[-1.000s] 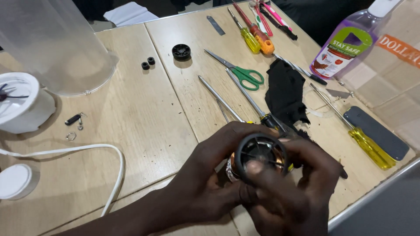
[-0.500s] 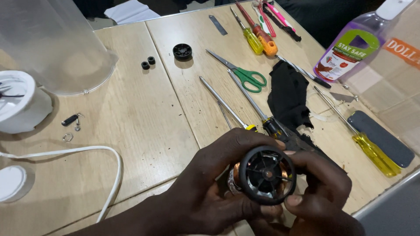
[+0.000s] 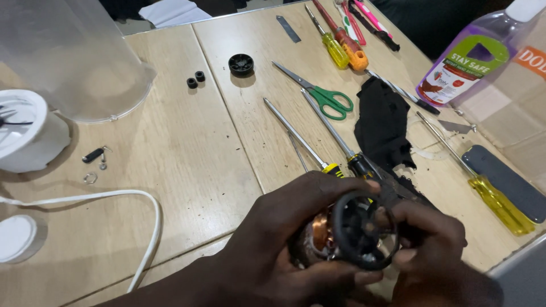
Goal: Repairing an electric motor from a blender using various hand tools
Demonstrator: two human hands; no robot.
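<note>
Both hands hold a small motor (image 3: 335, 239) above the desk (image 3: 187, 165): left hand (image 3: 284, 250) fingers wrap it, right hand (image 3: 432, 244) fingers pinch its black fan (image 3: 361, 230).

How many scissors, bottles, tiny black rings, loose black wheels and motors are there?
Scissors: 1
Bottle: 1
Tiny black rings: 2
Loose black wheel: 1
Motor: 1
Total: 6
</note>
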